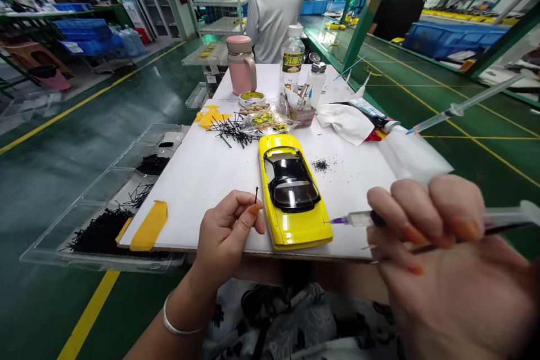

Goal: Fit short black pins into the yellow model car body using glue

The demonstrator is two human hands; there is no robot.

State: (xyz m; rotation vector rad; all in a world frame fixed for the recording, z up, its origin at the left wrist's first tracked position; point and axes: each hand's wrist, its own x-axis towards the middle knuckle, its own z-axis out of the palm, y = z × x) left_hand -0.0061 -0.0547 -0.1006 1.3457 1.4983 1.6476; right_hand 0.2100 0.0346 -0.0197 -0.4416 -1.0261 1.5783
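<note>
The left grip [228, 232] is closed on a slim black pin [256, 196], pinched upright between thumb and fingertips beside the yellow model car [291, 228]. The right grip [447, 236] is wrapped around a syringe [358, 218], its purple tip pointing at the near right corner of the car. Blur here prevents confirming contact, or identifying the thin dark tool also in this hand.

The car rests on the white bench [189, 180], between the two hands. More black pins [232, 130] lie beyond it to the left; fine black grains [321, 165] lie to its right.

Handling, as judged by eye:
- Car: probably light and rigid; the glossy shell may slip or smear. Hold low along both flanks, clear of the dark glazing, which looks fragile.
- Pin: likely near weightless and easily bent or dropped. Pinch the shaft lightly, below its head.
- Syringe: likely light, with a smooth barrel. Hold by the barrel; avoid unintended plunger pressure and side load on the fine tip.
</note>
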